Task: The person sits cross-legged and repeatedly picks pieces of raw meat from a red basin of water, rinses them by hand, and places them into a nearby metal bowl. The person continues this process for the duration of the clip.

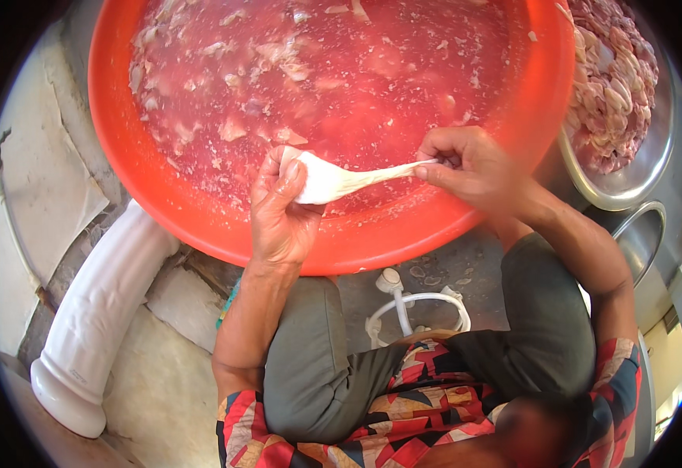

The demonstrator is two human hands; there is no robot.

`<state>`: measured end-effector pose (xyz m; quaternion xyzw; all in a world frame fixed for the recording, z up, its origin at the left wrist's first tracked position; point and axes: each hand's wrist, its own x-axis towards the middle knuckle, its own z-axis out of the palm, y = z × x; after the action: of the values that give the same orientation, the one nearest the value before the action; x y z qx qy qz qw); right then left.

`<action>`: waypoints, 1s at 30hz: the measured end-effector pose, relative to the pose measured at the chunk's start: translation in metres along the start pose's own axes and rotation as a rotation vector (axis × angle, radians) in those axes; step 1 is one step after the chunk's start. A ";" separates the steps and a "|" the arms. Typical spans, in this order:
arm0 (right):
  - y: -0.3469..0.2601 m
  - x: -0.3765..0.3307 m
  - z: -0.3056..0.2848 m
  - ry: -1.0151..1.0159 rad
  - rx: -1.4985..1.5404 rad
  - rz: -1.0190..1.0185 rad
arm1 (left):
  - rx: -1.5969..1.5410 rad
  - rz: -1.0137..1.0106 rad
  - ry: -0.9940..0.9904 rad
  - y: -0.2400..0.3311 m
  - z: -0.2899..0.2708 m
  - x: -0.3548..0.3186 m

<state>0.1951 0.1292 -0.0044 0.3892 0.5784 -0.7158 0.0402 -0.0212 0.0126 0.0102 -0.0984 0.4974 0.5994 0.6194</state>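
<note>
Head view: red basin (146, 179) of pink water with many scraps afloat, so much seems left; steel bowl (653, 156) at right is heaped with pale pieces (done, likely). Left hand (278, 207) grips white strip (341, 179) over the basin rim; right hand (474, 168) pinches its end, stretched taut.

We lose the red basin's (161, 195) far rim past the top edge, metal bowl (637, 175) cut off at right, pieces under our murky pink water (341, 70) unclear.
</note>
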 end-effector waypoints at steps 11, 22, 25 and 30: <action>-0.003 0.013 0.010 -0.029 -0.093 -0.064 | -0.234 -0.059 -0.100 0.002 -0.022 -0.010; 0.005 0.013 0.004 -0.090 -0.303 -0.105 | 0.020 0.007 -0.106 0.004 -0.002 -0.012; 0.010 0.010 0.006 0.124 -0.494 -0.502 | 0.286 0.185 -0.154 0.001 0.007 -0.014; -0.011 0.022 0.025 0.061 -0.205 -0.601 | 0.845 0.566 -0.316 -0.005 0.020 -0.020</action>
<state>0.1618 0.1199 -0.0084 0.2161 0.7374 -0.6217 -0.1514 -0.0026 0.0128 0.0326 0.3893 0.6031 0.4978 0.4867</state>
